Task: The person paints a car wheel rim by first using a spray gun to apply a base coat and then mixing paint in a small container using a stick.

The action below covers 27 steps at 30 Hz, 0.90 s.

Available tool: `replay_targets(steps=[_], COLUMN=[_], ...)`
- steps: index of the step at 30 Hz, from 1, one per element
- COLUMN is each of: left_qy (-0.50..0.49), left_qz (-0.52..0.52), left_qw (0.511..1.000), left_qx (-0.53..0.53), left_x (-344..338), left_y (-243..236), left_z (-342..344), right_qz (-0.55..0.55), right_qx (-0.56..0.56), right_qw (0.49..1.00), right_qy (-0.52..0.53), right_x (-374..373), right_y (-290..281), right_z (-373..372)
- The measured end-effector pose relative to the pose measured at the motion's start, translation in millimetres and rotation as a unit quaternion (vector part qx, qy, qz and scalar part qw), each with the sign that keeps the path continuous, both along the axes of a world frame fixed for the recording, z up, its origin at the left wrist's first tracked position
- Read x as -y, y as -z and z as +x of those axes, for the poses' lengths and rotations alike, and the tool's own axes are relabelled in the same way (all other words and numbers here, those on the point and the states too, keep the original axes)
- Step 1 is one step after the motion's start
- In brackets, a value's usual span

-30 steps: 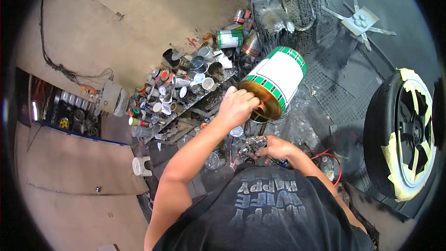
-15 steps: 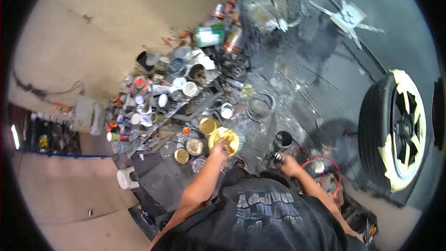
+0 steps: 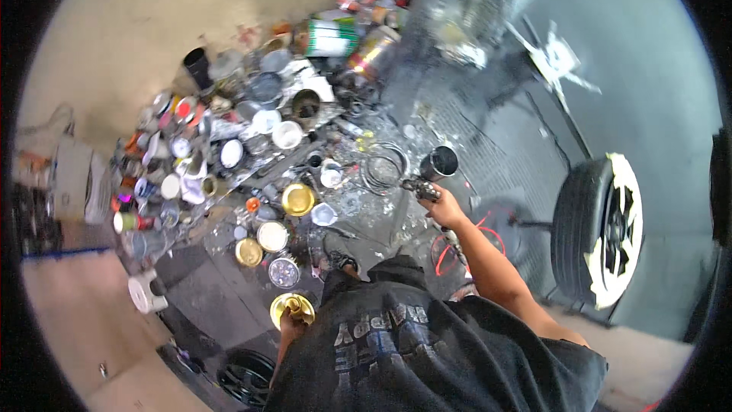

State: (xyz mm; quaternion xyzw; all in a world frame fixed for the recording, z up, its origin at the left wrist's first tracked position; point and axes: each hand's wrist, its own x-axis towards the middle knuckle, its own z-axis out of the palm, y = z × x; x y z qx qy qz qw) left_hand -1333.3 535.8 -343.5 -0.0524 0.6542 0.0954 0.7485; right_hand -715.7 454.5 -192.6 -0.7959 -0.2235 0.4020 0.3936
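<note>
My left hand (image 3: 290, 326) is down at my left side, closed on a round gold-topped can (image 3: 292, 306); only the can's shiny top shows. My right hand (image 3: 446, 211) reaches forward and grips a spray gun (image 3: 422, 188) with a dark open cup (image 3: 441, 162) on top. The gun hangs over a paint-spattered floor (image 3: 366, 214), just right of a coil of wire (image 3: 383, 168). My dark printed shirt hides both upper arms.
Several paint cans, tins and lids (image 3: 252, 137) crowd the floor ahead and to the left. A green-and-white can (image 3: 332, 37) lies at the back. A tyre with a white masked rim (image 3: 602, 229) stands on the right. A red hose (image 3: 488, 238) loops under my right arm.
My left hand has come down from in front of my face, where it held up a big white-and-green can with a gold end, to my left side. The right hand moved forward with the spray gun.
</note>
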Motion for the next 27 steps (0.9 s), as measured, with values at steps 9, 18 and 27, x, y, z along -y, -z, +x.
replay_targets(steps=[9, 18, 27], left_qy=[-0.157, -0.205, -0.346], left_qz=[-0.043, 0.021, 0.042], left_qw=[0.985, 0.975, 0.936], left_qx=[-0.053, -0.085, -0.042], left_x=[29, 51, 67], left_y=[20, 29, -8], left_z=[-66, -37, -3], right_qz=[-0.145, -0.279, -0.409], right_qx=[0.288, 0.361, 0.531], right_qw=[0.907, 0.752, 0.625], right_qy=[-0.269, -0.475, -0.4], right_x=[-194, -417, -503], right_y=[-27, -70, -62], right_z=[12, -23, -26])
